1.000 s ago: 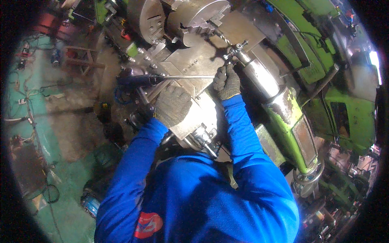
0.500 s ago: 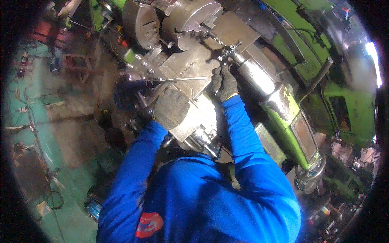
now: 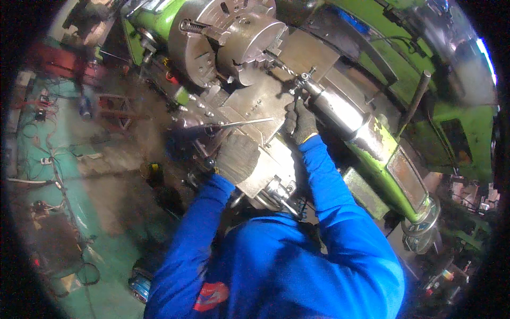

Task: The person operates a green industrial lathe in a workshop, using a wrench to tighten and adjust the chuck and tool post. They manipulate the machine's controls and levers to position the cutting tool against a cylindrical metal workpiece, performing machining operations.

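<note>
Dark work gloves cover both my hands at a metal lathe. My left hand (image 3: 239, 158) lies over the left side of the lathe's slide (image 3: 281, 154), back upward, its fingers mostly hidden. Just beyond it, a thin metal rod (image 3: 247, 123) with a dark handle lies across the slide. Beside the drill chuck (image 3: 302, 80) on the tailstock (image 3: 340, 106), my right hand (image 3: 303, 122) has its fingers curled together around something I cannot make out. A twist drill bit (image 3: 286, 68) sticks out of that chuck toward the round workpiece (image 3: 252, 45) in the large lathe chuck (image 3: 192, 53).
The tailstock's green body (image 3: 393, 165) runs down the right to a handwheel (image 3: 422, 226). A lever (image 3: 417, 101) rises beside it. Short handles (image 3: 289, 207) project near my torso. Cables (image 3: 58, 186) trail over the green floor at left.
The whole view has shifted, so the lathe and my arms appear further right and lower. Both hands keep about the same places on the machine.
</note>
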